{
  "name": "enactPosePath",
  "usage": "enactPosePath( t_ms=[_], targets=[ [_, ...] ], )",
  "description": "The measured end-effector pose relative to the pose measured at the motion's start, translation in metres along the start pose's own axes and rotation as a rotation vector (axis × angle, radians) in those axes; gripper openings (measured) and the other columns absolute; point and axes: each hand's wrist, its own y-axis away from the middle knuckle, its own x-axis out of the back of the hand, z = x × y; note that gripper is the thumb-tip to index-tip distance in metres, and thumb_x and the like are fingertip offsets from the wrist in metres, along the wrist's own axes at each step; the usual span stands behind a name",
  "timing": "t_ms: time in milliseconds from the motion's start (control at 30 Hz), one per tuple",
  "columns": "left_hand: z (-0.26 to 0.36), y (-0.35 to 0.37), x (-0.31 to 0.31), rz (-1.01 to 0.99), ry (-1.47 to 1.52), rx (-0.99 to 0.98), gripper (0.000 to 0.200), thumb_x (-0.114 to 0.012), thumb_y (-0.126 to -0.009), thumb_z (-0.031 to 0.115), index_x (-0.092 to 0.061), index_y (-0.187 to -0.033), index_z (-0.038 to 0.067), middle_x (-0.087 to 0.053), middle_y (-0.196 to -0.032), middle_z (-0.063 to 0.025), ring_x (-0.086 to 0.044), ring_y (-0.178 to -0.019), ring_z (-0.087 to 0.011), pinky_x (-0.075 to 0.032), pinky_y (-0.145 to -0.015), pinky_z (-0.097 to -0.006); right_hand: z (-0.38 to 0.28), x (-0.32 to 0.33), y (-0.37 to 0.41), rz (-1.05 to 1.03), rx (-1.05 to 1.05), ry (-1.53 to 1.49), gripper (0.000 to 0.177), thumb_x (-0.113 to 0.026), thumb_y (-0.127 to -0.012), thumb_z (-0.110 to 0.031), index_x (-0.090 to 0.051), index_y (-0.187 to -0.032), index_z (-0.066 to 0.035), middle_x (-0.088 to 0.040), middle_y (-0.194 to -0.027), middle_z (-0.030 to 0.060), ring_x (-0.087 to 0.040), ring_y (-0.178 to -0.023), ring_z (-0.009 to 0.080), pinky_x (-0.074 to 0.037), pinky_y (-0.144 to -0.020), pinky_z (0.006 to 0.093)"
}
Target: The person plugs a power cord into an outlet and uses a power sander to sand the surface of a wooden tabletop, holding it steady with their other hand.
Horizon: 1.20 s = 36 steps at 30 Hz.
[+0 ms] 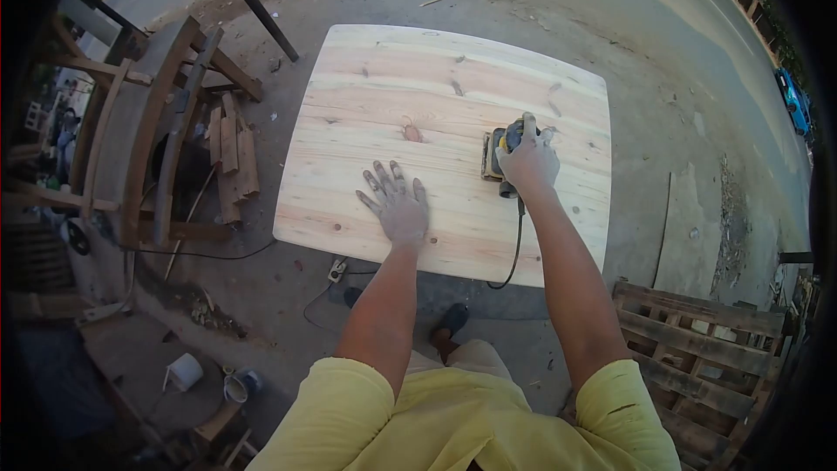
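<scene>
A pale wooden tabletop (349,87) with dark knots lies flat in front of me. My left hand (404,212) rests palm down on its near left part, fingers spread and dusty, holding nothing. Toward the right side, my right hand (534,161) is wrapped over the top of an electric sander (493,155), which sits on the wood. The sander is black with some yellow, and its pad sticks out to the left of my hand. From its rear a black cord (520,244) runs down over the near edge of the tabletop.
At left stands a wooden frame (144,113) beside stacked wood offcuts (234,157). A socket block (336,270) hangs by the near edge. White buckets (183,372) stand lower left, a slatted pallet (697,331) lower right. A dark post (253,4) rises behind the tabletop.
</scene>
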Motion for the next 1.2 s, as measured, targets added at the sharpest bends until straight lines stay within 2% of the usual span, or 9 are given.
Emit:
enactPosePath(
  t_ms=[133, 367, 567, 767, 867, 933, 1000, 1100, 1200],
  targets=[
    [0.002, -0.001, 0.005, -0.057, -0.031, 0.013, 0.069, -0.025, -0.107, 0.05, -0.017, -0.164, 0.012, -0.003, -0.172, -0.0145, 0.004, -0.158, -0.0365, 0.004, -0.123, -0.0616, 0.001, -0.002, -0.004, 0.024, 0.016, -0.025, 0.085, -0.074, -0.083, -0.037, -0.034, -0.155, -0.015, -0.053, -0.134, 0.0277, -0.069, -0.104, 0.0408, -0.057, -0.088, 0.0463],
    [0.003, -0.003, 0.004, -0.07, -0.04, 0.027, 0.069, -0.025, -0.106, 0.05, -0.015, -0.165, 0.014, -0.003, -0.172, -0.0134, 0.004, -0.158, -0.0358, 0.005, -0.124, -0.0605, -0.002, 0.009, -0.011, -0.077, -0.047, -0.018, 0.088, -0.076, -0.081, -0.034, -0.032, -0.154, -0.014, -0.056, -0.132, 0.0236, -0.07, -0.105, 0.0396, -0.057, -0.088, 0.0457],
    [0.003, -0.004, 0.004, -0.06, -0.027, 0.032, 0.069, -0.027, -0.106, 0.049, -0.017, -0.164, 0.014, -0.004, -0.172, -0.013, 0.002, -0.158, -0.0352, 0.004, -0.124, -0.0602, 0.017, 0.015, -0.009, -0.123, 0.021, 0.054, 0.088, -0.077, -0.08, -0.032, -0.032, -0.154, -0.015, -0.054, -0.134, 0.0226, -0.07, -0.105, 0.0392, -0.058, -0.087, 0.0451],
    [0.003, -0.002, 0.004, -0.064, 0.002, 0.0, 0.069, -0.026, -0.107, 0.049, -0.018, -0.164, 0.012, -0.004, -0.171, -0.0145, 0.004, -0.158, -0.0361, 0.004, -0.124, -0.0609, 0.092, 0.022, -0.011, -0.05, -0.061, 0.042, 0.084, -0.076, -0.082, -0.025, -0.037, -0.155, -0.025, -0.049, -0.142, 0.0213, -0.067, -0.111, 0.0402, -0.056, -0.093, 0.0456],
    [0.005, -0.003, 0.013, -0.092, -0.021, 0.016, 0.069, -0.025, -0.106, 0.049, -0.018, -0.164, 0.011, -0.004, -0.172, -0.0142, 0.004, -0.158, -0.0355, 0.005, -0.124, -0.0602, 0.149, 0.025, -0.018, 0.079, -0.161, 0.075, 0.079, -0.076, -0.083, -0.035, -0.041, -0.153, -0.029, -0.05, -0.142, 0.0201, -0.066, -0.114, 0.0394, -0.055, -0.094, 0.0461],
    [0.006, -0.003, 0.008, -0.124, -0.029, 0.006, 0.069, -0.025, -0.106, 0.05, -0.018, -0.164, 0.011, -0.003, -0.172, -0.0141, 0.003, -0.158, -0.0353, 0.004, -0.124, -0.0599, 0.183, 0.029, -0.016, 0.097, -0.208, 0.068, 0.078, -0.076, -0.082, -0.037, -0.042, -0.152, -0.029, -0.051, -0.141, 0.0198, -0.066, -0.114, 0.0394, -0.055, -0.094, 0.0461],
    [0.004, -0.003, 0.001, -0.056, -0.046, 0.017, 0.07, -0.025, -0.106, 0.05, -0.017, -0.164, 0.011, -0.003, -0.172, -0.014, 0.003, -0.158, -0.0354, 0.004, -0.124, -0.0591, 0.214, 0.031, -0.007, 0.162, -0.218, 0.054, 0.079, -0.079, -0.08, -0.041, -0.044, -0.15, -0.027, -0.054, -0.138, 0.0193, -0.066, -0.113, 0.0396, -0.055, -0.093, 0.0465],
    [0.005, -0.003, 0.003, -0.074, -0.065, 0.03, 0.072, -0.024, -0.106, 0.054, -0.016, -0.164, 0.013, -0.003, -0.172, -0.0134, 0.001, -0.158, -0.0348, 0.001, -0.124, -0.0599, 0.24, 0.032, 0.025, 0.12, -0.24, 0.035, 0.078, -0.079, -0.08, -0.038, -0.043, -0.148, -0.022, -0.054, -0.138, 0.0181, -0.065, -0.114, 0.0396, -0.055, -0.093, 0.0468],
    [0.005, -0.002, 0.003, -0.065, -0.067, 0.026, 0.071, -0.024, -0.106, 0.054, -0.015, -0.164, 0.013, -0.003, -0.172, -0.0133, 0.001, -0.158, -0.0351, 0.001, -0.124, -0.06, 0.252, 0.022, 0.083, 0.184, -0.213, -0.025, 0.079, -0.081, -0.08, -0.035, -0.042, -0.146, -0.017, -0.054, -0.138, 0.017, -0.064, -0.116, 0.0391, -0.055, -0.093, 0.0471]
  ],
)
